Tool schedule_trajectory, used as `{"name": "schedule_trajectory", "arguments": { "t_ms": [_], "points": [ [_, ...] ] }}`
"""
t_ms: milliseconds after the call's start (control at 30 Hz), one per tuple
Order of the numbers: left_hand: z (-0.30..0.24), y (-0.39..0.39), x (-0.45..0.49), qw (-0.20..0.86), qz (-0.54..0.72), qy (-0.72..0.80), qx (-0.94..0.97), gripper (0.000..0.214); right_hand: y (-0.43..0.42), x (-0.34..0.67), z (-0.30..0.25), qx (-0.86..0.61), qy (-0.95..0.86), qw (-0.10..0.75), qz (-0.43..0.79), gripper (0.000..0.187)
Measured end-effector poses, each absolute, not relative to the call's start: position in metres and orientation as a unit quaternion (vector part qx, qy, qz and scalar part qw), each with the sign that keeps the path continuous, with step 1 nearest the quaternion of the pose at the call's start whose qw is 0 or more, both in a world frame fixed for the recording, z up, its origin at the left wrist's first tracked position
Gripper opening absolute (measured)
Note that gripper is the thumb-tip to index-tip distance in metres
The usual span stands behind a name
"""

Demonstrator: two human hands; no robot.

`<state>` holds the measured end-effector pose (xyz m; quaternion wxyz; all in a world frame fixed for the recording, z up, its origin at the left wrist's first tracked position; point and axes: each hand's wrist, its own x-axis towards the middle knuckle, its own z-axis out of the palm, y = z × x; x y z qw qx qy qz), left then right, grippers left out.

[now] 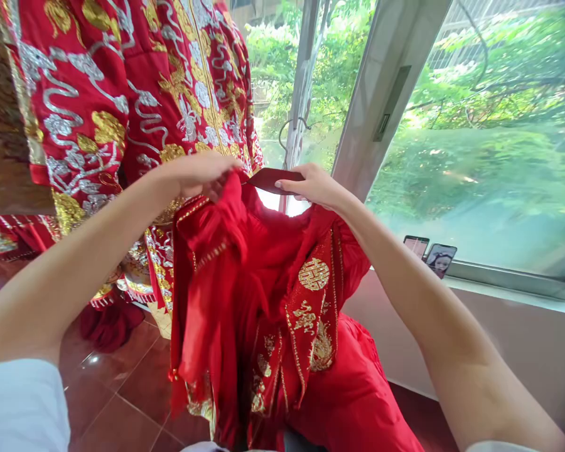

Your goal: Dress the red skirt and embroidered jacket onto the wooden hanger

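Observation:
Bright red garment with gold embroidery hangs between my two hands. Its front panel carries a round gold emblem and beaded edging. My left hand is closed on the red cloth near the neckline, fingers partly hidden. My right hand pinches a flat, dark red-brown piece that looks like a clothes hanger, its pointed end reaching toward my left hand. Below, the loose red cloth spreads out toward the bottom of the view.
Behind my left arm stands a red jacket with dense gold and silver embroidery. Large windows show green leaves. Two phones lean on the sill at the right. Dark red cloth lies on the tiled floor.

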<state>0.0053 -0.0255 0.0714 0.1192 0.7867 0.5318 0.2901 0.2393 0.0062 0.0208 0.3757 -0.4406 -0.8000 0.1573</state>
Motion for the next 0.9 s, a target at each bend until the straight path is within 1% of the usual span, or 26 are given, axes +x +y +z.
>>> {"name": "schedule_trajectory", "arguments": {
  "t_ms": [33, 67, 100, 200, 233, 267, 300, 333, 400, 467, 500, 533, 700, 800, 900],
  "points": [
    [0.063, -0.034, 0.009, 0.156, 0.231, 0.546, 0.79, 0.038, 0.007, 0.24, 0.02, -0.433, -0.801, 0.379, 0.166, 0.027],
    [0.056, -0.041, 0.011, 0.171, 0.193, 0.556, 0.79, 0.041, 0.009, 0.24, 0.019, -0.425, -0.801, 0.383, 0.175, 0.028],
    [0.051, -0.046, 0.01, 0.151, 0.185, 0.561, 0.793, 0.041, 0.01, 0.241, 0.018, -0.417, -0.802, 0.387, 0.183, 0.028],
    [0.045, -0.05, -0.006, -0.066, 0.273, 0.537, 0.795, 0.033, 0.012, 0.241, 0.016, -0.411, -0.798, 0.399, 0.188, 0.028],
    [0.043, -0.047, -0.014, -0.122, 0.291, 0.521, 0.793, 0.031, 0.013, 0.241, 0.015, -0.413, -0.795, 0.404, 0.184, 0.028],
    [0.042, -0.043, -0.023, -0.153, 0.296, 0.506, 0.795, 0.032, 0.013, 0.241, 0.015, -0.415, -0.793, 0.406, 0.181, 0.028],
    [0.039, -0.037, -0.032, -0.156, 0.292, 0.495, 0.803, 0.036, 0.013, 0.24, 0.015, -0.418, -0.792, 0.407, 0.179, 0.028],
    [0.035, -0.032, -0.041, -0.134, 0.279, 0.489, 0.815, 0.041, 0.013, 0.24, 0.015, -0.42, -0.792, 0.406, 0.179, 0.028],
    [0.025, -0.023, -0.056, -0.04, 0.254, 0.487, 0.834, 0.051, 0.013, 0.24, 0.015, -0.421, -0.791, 0.404, 0.182, 0.028],
    [0.012, -0.018, -0.066, 0.06, 0.259, 0.487, 0.832, 0.058, 0.013, 0.239, 0.015, -0.421, -0.791, 0.405, 0.183, 0.028],
    [0.006, -0.017, -0.069, 0.089, 0.274, 0.485, 0.826, 0.06, 0.013, 0.24, 0.015, -0.422, -0.789, 0.407, 0.181, 0.028],
    [0.0, -0.017, -0.072, 0.096, 0.296, 0.483, 0.819, 0.062, 0.014, 0.24, 0.015, -0.423, -0.788, 0.409, 0.179, 0.028],
    [-0.028, -0.02, -0.082, 0.02, 0.364, 0.508, 0.781, 0.078, 0.014, 0.24, 0.015, -0.43, -0.783, 0.411, 0.18, 0.028],
    [-0.044, -0.02, -0.088, -0.002, 0.392, 0.532, 0.75, 0.068, 0.013, 0.24, 0.015, -0.437, -0.778, 0.412, 0.184, 0.028],
    [-0.055, -0.027, -0.084, -0.066, 0.408, 0.557, 0.721, 0.059, 0.012, 0.238, 0.016, -0.439, -0.777, 0.409, 0.189, 0.029]
  ]
}}
